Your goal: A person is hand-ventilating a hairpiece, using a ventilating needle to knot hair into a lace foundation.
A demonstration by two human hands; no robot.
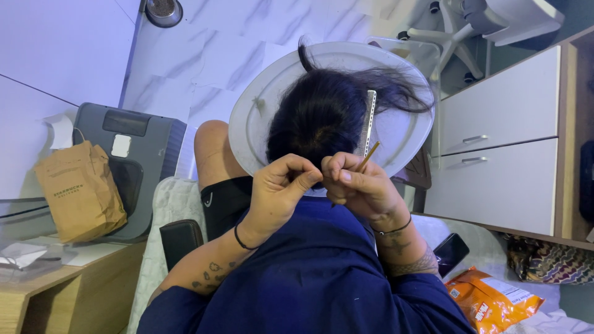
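1. White round basin (260, 117) lies just beyond both hands, under the dark hair (322, 114).
2. Dark hair spreads directly past the fingers.
3. Left hand (278, 188) pinches hair, fingers together.
4. Right hand (359, 185) has fingers clamped on a comb (367, 124) rising from its grip.

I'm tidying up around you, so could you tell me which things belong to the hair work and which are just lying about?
In use: dark hair, silver metal comb, left hand, right hand.
Lying about: brown paper bag, orange snack packet, black phone.
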